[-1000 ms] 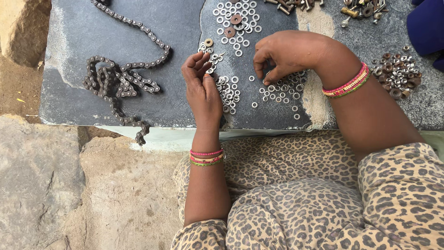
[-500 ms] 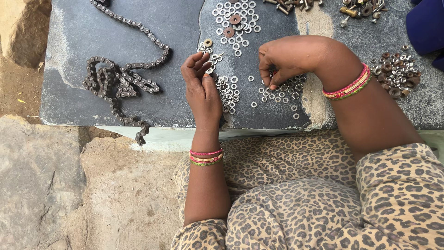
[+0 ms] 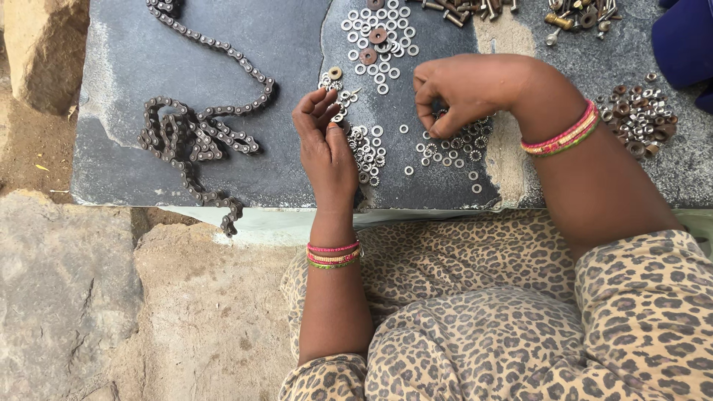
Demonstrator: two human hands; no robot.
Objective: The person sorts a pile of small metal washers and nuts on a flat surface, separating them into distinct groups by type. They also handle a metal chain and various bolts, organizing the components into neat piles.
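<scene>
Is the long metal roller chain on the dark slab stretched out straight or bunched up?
Mostly bunched: the metal roller chain lies looped and tangled on the dark stone slab.

Soft, even daylight; sharp, with faint shadows.

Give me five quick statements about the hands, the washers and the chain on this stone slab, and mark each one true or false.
1. The left hand is beside a pile of small silver washers. True.
2. The roller chain lies under the right hand. False: it lies on the left part of the dark stone slab, away from both hands.
3. The right hand has its fingertips pinched together above scattered washers. True.
4. Only the right wrist wears bangles. False: both wrists wear red and green bangles.
5. A heap of rusty nuts sits to the right of the right forearm. True.
</scene>
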